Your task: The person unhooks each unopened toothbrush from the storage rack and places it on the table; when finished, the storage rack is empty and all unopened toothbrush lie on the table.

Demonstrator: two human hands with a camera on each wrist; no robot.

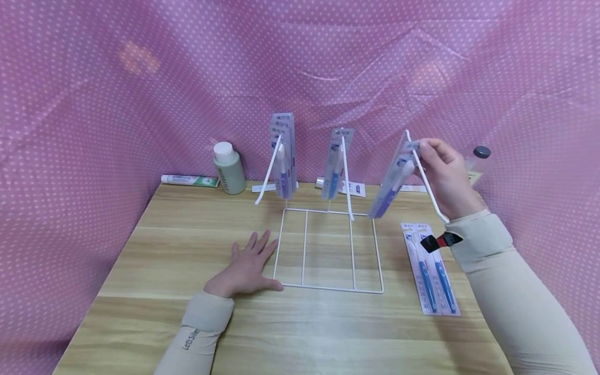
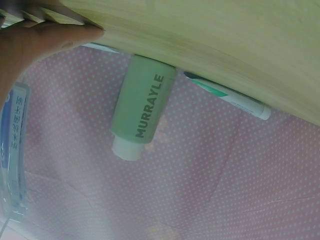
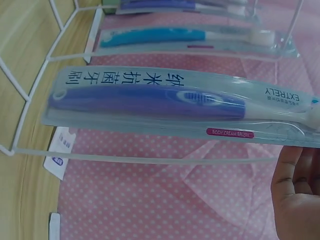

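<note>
Wooden table (image 1: pixel 154 312): right hand (image 1: pixel 442 174) fingers pinch one toothbrush pack (image 1: pixel 392 179); left hand (image 1: pixel 246 265) lies flat.

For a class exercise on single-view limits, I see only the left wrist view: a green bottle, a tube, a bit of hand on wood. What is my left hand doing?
Observer: Your left hand lies flat, fingers straight, on the table beside the white wire rack.
Operator: And the other hand?
Observer: The right hand pinches the top of a packaged toothbrush at the rack's right hook.
Operator: What colour is that brush?
Observer: The right wrist view shows a dark blue handle with a white neck.
Operator: Any packs left on the table?
Observer: Yes, toothbrush packs lie flat to the right of the rack.
</note>
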